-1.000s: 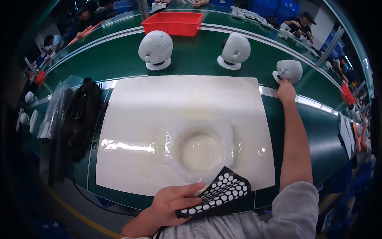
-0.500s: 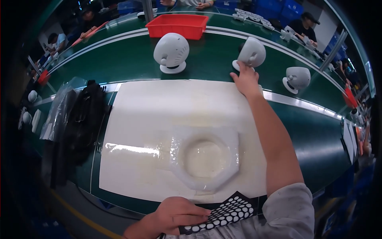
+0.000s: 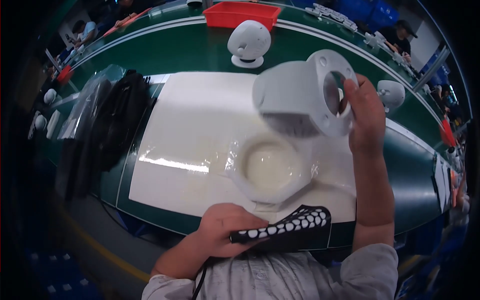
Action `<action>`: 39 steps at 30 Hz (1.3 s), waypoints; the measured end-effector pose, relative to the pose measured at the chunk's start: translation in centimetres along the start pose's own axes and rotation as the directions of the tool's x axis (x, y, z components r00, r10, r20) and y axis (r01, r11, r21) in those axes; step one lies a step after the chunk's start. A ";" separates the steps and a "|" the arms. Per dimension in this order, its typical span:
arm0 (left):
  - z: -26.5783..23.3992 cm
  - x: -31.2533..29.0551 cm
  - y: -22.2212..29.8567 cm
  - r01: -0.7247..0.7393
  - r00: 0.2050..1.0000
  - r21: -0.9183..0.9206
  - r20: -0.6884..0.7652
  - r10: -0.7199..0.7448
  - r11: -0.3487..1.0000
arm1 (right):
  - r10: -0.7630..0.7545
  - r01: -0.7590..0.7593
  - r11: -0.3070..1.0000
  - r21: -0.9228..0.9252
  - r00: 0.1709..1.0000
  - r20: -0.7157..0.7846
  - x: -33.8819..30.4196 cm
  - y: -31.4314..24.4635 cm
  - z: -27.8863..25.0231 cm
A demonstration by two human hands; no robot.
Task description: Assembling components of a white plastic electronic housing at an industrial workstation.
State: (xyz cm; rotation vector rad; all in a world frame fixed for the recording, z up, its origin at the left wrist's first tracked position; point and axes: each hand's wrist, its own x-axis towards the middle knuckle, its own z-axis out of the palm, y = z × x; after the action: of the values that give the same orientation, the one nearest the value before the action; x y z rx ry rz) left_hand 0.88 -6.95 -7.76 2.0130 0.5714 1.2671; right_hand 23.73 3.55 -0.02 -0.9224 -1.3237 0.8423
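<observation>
My right hand (image 3: 367, 117) grips a white rounded plastic device (image 3: 287, 90) by its ring-shaped base, with fingers through the base's opening. The device is tilted in the air above the far right of a padded octagonal holder (image 3: 245, 187), which has a round hollow in its middle. Close to my body, my left hand (image 3: 225, 225) holds a black sheet with white round spots (image 3: 292, 225), pinched at its left end. The sheet is bent and seen nearly edge-on. A white board (image 3: 175, 120) lies under the holder.
On the green belt stand a white device (image 3: 249, 42) and another one (image 3: 391, 94) at the right. Behind is a red bin (image 3: 240, 16). A black bag (image 3: 117, 107) and clear plastic bag (image 3: 90, 100) lie left of the board. Co-workers sit beyond the belt.
My right hand has lifted the middle-right white device off the belt and brought it nearer, turning its base to the right. My left hand has raised and tilted the spotted sheet. The view has shifted.
</observation>
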 end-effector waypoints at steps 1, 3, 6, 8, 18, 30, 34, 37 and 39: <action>0.2 0.4 0.1 -0.019 0.999 -0.004 -0.035 0.019 1.000 | 0.013 -0.013 1.000 0.005 1.000 0.003 -1.1 -0.7 0.5; 0.5 0.7 0.0 0.000 0.997 0.015 -0.073 0.002 1.000 | 0.165 -0.178 0.979 0.102 0.979 0.118 -3.2 -1.1 1.4; 0.6 0.6 -0.2 0.034 0.991 0.054 -0.129 -0.027 0.998 | 0.366 -0.344 0.931 -0.126 0.870 0.330 -4.7 -0.7 0.7; 0.4 0.6 -0.2 0.099 0.991 0.114 -0.097 -0.088 0.989 | 0.175 -0.100 0.956 -0.275 0.948 0.264 -5.0 -0.5 0.4; 0.7 0.1 -0.9 -0.007 0.991 0.079 -0.136 0.018 0.997 | -0.301 0.687 0.644 -0.337 0.633 0.714 -9.0 -3.4 4.0; 0.1 1.3 2.0 0.115 0.992 0.226 -0.069 -0.102 0.967 | -0.762 0.825 0.565 -0.012 0.527 0.376 -9.1 -0.4 4.1; 0.2 1.2 2.6 0.242 0.969 0.210 -0.105 -0.224 0.947 | -0.525 0.730 0.673 -0.117 0.584 0.619 -9.2 -1.6 3.5; 0.1 1.4 2.7 0.236 0.971 0.199 -0.096 -0.220 0.951 | -0.607 0.825 0.547 -0.144 0.509 0.610 -9.9 -1.9 3.9; 0.3 1.7 3.1 0.288 0.955 0.126 -0.107 -0.276 0.949 | -0.773 0.926 0.355 -0.125 0.367 0.518 -10.0 -1.0 4.0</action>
State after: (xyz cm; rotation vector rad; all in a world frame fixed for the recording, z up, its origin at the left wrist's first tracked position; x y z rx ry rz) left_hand 1.88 -7.99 -4.57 1.9092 0.9794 1.1714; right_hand 18.96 -5.68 -3.18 -0.1741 -2.0892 -0.1784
